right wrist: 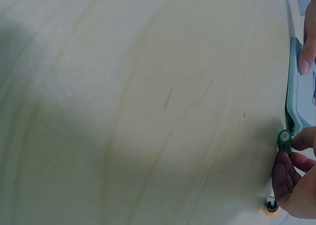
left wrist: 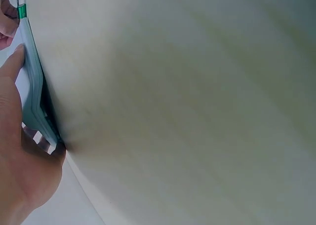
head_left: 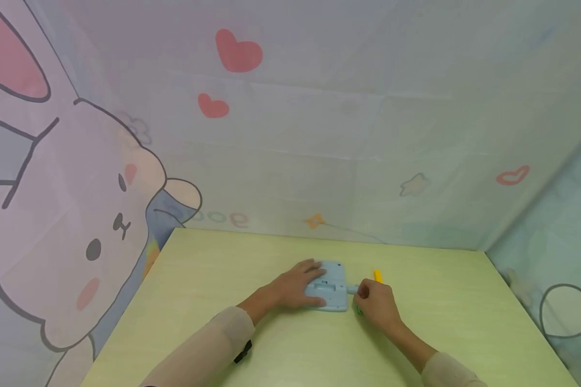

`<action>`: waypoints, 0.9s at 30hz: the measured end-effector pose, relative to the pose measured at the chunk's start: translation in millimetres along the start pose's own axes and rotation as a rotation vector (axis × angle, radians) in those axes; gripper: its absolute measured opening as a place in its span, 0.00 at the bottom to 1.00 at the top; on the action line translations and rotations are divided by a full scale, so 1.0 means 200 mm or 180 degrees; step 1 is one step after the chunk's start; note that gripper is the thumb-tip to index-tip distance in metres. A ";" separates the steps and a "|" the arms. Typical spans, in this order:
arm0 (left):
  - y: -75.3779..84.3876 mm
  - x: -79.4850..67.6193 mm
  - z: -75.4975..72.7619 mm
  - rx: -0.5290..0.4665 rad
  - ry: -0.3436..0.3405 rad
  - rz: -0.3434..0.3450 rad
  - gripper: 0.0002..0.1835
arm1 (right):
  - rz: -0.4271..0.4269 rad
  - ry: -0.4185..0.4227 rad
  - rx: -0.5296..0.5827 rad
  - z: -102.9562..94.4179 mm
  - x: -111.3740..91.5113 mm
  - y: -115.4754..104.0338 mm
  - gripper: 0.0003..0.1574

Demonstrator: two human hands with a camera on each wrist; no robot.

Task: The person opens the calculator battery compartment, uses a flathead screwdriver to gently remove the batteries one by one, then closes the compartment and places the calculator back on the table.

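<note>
A light blue flat device [head_left: 336,269] with a small recess in its upper face lies on the table. My left hand [head_left: 292,286] holds its left part, thumb and fingers spread over the face; in the left wrist view the other fingers come round its end. Beside the device's right edge, my right hand [head_left: 378,303] pinches a green battery [right wrist: 284,137] between thumb and fingers, its round metal end showing. A small pale blue piece [head_left: 352,289] juts from that edge towards the right fingers, partly hidden by them.
A yellow stick-like thing [head_left: 378,276] lies just behind my right hand; the right wrist view shows its dark end. The pale wooden table [head_left: 222,258] meets a printed cloth backdrop [head_left: 290,134] at the back and sides. A black strap piece [head_left: 243,352] shows below my left sleeve.
</note>
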State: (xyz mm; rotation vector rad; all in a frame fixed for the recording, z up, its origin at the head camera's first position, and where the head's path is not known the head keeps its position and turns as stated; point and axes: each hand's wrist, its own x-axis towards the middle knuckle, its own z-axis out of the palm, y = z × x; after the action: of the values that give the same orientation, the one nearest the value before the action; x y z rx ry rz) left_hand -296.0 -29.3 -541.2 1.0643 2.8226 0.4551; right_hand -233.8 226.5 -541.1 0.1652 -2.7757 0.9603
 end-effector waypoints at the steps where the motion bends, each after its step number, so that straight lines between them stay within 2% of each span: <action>1: 0.00 0.00 0.00 -0.0006 0.0001 0.0005 0.47 | 0.0010 0.0003 0.0009 0.00 0.00 0.00 0.09; 15: 0.00 0.01 0.00 0.0037 -0.0031 0.0025 0.47 | 0.0061 -0.0016 0.0073 -0.02 -0.01 -0.01 0.08; 27: 0.00 0.00 -0.02 -0.0002 -0.0041 0.0051 0.47 | 0.0130 -0.0307 0.0120 -0.06 -0.02 -0.05 0.05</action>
State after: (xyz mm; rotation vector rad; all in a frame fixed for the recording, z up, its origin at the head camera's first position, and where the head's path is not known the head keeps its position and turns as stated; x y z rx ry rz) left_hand -296.8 -30.0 -537.9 1.0863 2.8045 0.4488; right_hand -225.5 227.0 -526.5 0.1652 -2.8601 1.0415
